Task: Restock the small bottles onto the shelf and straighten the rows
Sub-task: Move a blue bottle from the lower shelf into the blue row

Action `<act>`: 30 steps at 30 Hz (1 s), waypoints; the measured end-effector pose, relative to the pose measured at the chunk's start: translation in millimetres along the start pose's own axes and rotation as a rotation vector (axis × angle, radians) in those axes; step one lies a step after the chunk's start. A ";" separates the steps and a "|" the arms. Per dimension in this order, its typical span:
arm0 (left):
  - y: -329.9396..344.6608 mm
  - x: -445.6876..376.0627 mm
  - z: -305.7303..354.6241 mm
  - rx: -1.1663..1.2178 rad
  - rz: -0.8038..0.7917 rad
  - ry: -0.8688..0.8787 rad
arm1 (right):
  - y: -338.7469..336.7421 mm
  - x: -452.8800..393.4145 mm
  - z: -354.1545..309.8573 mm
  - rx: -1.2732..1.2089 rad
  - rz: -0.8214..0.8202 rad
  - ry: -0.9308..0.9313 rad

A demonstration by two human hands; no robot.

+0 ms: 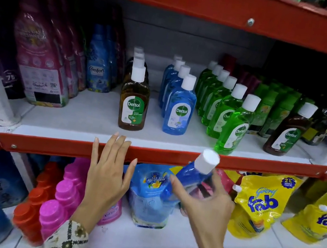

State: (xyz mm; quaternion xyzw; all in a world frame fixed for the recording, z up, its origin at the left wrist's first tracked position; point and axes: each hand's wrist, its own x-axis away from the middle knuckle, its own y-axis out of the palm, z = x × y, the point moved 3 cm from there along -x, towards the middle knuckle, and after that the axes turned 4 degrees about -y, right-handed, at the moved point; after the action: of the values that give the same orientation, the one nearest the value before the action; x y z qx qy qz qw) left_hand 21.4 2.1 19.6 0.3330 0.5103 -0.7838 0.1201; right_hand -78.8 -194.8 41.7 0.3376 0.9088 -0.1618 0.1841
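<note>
As held, blue bottle tilts cap-up-right.

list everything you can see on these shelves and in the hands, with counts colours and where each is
brown Dettol row: about four, amber, middle shelf, centre-left
blue Dettol row: four, blue, middle shelf, centre
green Dettol row: six, green, middle shelf, right of the blue row
lone brown Dettol bottle: one, dark brown, middle shelf, far right
Comfort bottles: several, blue, middle shelf, left
pink bottles: several, magenta, middle shelf, far left
fab pouches: at least three, yellow, lower shelf, right
blue pouch: one, lower shelf, centre
pink-capped bottles: several, lower shelf, left
held blue bottle: one, tilted, below the shelf lip
left hand: open, fingertips at the red shelf lip
right hand: holding the held blue bottle
</note>
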 end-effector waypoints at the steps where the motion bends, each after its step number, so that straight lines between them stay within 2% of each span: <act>1: -1.1 0.2 0.4 0.004 -0.003 -0.001 | -2.2 -10.2 -14.6 0.003 0.005 -0.026; 8: -6.4 0.7 2.2 -0.006 -0.025 -0.009 | 10.9 -73.6 -69.2 0.053 0.054 -0.159; 19: -7.7 1.0 0.2 0.028 -0.087 -0.012 | 53.0 -125.4 -43.2 0.347 0.036 -0.086; 30: -9.9 -0.3 2.5 0.039 -0.085 -0.024 | 58.5 -130.7 -35.8 0.374 -0.039 -0.108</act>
State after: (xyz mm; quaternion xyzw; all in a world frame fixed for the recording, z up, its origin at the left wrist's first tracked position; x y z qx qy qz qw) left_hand 15.4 4.2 27.5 0.3036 0.5073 -0.8019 0.0863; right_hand 44.5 -210.1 121.2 0.3390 0.8581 -0.3492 0.1637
